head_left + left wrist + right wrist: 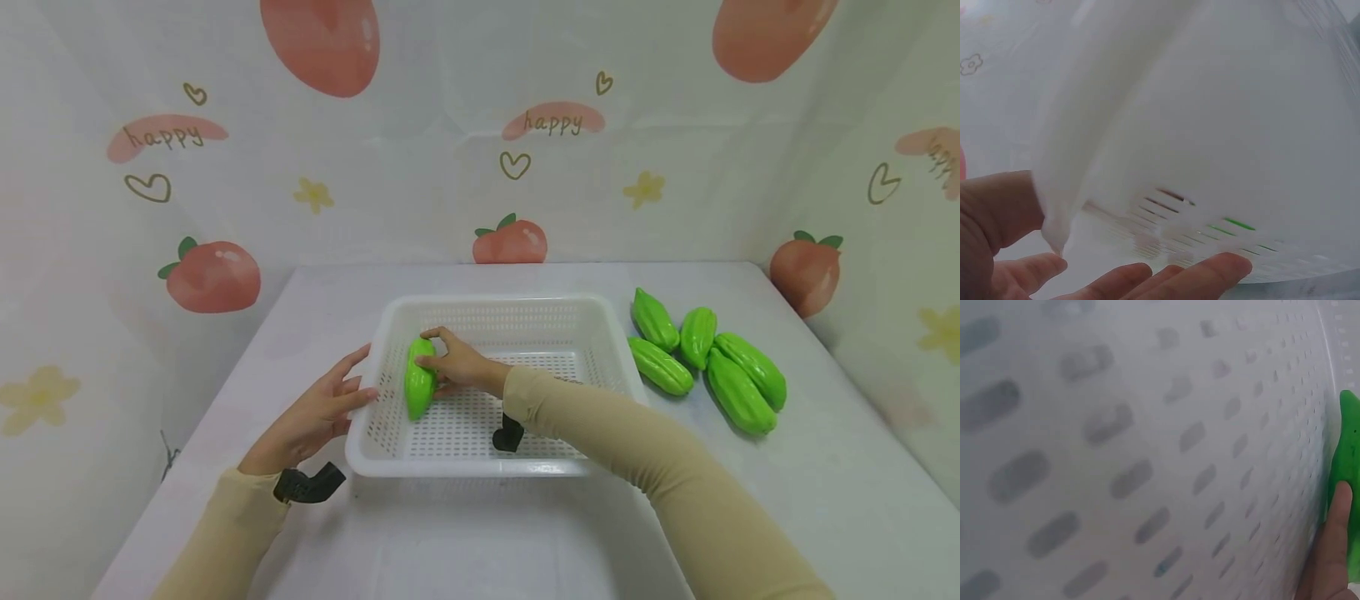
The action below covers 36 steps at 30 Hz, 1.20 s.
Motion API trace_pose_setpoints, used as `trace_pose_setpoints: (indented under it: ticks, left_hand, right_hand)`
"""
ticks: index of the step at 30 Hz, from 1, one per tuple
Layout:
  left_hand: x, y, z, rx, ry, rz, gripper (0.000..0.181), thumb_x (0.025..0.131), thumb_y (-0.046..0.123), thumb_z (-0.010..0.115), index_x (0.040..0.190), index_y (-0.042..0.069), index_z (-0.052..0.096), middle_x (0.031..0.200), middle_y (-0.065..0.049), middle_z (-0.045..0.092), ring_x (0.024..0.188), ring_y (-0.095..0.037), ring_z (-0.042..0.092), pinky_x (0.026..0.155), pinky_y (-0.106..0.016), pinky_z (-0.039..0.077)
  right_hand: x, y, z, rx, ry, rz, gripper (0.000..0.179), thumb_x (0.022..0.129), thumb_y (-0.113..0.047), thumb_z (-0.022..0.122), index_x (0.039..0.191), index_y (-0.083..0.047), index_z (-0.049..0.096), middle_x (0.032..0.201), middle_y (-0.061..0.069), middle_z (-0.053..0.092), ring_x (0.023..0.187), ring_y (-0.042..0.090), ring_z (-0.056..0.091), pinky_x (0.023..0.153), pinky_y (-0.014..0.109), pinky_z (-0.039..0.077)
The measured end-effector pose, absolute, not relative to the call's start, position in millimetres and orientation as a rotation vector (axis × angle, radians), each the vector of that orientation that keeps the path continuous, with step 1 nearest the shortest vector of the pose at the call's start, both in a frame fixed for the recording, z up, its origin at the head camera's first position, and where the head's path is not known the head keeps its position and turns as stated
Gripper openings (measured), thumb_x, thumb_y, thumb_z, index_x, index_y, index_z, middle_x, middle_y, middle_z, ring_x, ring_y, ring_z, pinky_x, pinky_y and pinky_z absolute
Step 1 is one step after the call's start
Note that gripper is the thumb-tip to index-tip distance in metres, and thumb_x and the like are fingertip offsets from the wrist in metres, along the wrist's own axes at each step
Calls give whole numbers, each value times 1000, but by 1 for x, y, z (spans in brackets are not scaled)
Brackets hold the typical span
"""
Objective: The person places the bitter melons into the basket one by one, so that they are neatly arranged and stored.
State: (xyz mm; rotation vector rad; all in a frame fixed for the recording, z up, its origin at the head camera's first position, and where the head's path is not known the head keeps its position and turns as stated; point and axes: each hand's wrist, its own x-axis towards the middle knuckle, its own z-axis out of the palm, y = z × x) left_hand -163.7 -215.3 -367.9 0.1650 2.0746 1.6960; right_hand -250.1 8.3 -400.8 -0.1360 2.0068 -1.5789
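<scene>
A bright green ridged gourd (pixel 419 385), pointed at its near end, is inside the white plastic basket (pixel 498 468), close to the left wall. My right hand (pixel 461 365) reaches in over the basket and grips the gourd, thumb on its side and a finger at its far end. In the right wrist view one finger (pixel 1339 512) lies along the green skin. At the basket's left edge my left hand (pixel 318 417) holds the rim, thumb over the top. The left wrist view shows its other fingers (pixel 1210 275) below the rim, against the slotted outer wall.
Several more green gourds (pixel 738 390) lie in a loose cluster on the white tabletop (pixel 817 467), right of the basket. A white printed cloth (pixel 420 192) hangs behind and at both sides of the table. My right forearm crosses the basket's near right corner.
</scene>
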Motion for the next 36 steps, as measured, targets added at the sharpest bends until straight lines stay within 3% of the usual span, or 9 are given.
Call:
trace_pose_setpoints:
  ticks: [6,10,19,36]
  left_hand:
    - [-163,-215,-368,161,2078,1691,84,95,25,62,156,33,4,152,-20,34,115,-35,60,89,-52,52]
    - [-163,-215,-368,152,2072,1692,84,95,25,62,156,33,4,152,-20,35,115,-34,60,88,-52,52]
    - [-164,-215,-366,183,2057,1690,81,97,21,59,156,29,5,151,-24,35,115,-35,60,88,-53,52]
    - [-162,-214,-366,174,2061,1692,82,97,23,59,156,30,3,152,-23,34,116,-35,60,88,-52,52]
  right_hand:
    - [-249,10,-399,-178,1920,-1609,70,91,-16,67,149,-24,28,112,19,58,90,25,65,74,41,58]
    - [-248,11,-397,-205,1916,-1584,78,88,-15,72,150,-24,26,119,23,56,101,30,65,78,43,58]
    - [-247,14,-395,-290,2181,-1372,79,83,-31,77,148,-26,32,124,20,57,92,21,60,74,36,58]
    - [-248,15,-396,-297,2153,-1385,82,84,-32,76,150,-26,28,128,19,56,101,23,59,73,36,57]
